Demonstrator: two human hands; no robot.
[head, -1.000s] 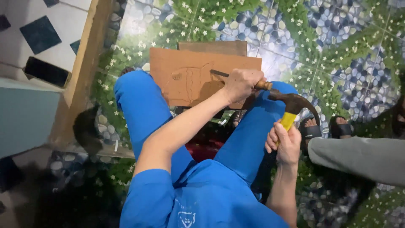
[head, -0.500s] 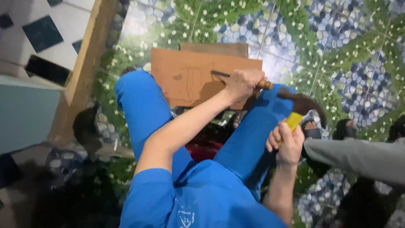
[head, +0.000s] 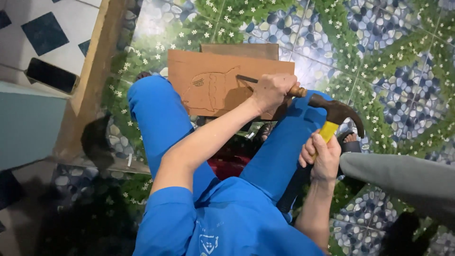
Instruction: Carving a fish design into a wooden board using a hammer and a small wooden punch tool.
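Left hand (head: 272, 92), right hand (head: 322, 159) clenched

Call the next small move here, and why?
Probably a short tap of the yellow-handled claw hammer onto the wooden butt of the chisel. The left hand holds the chisel with its blade on the drawn outline on the brown wooden board; the right hand has the hammer head right beside the butt. Whether they touch is unclear.

Pebble-and-flower patterned tile floor (head: 379, 42), brown wooden board (head: 213, 80) lying on it, smaller board (head: 239, 50) beneath
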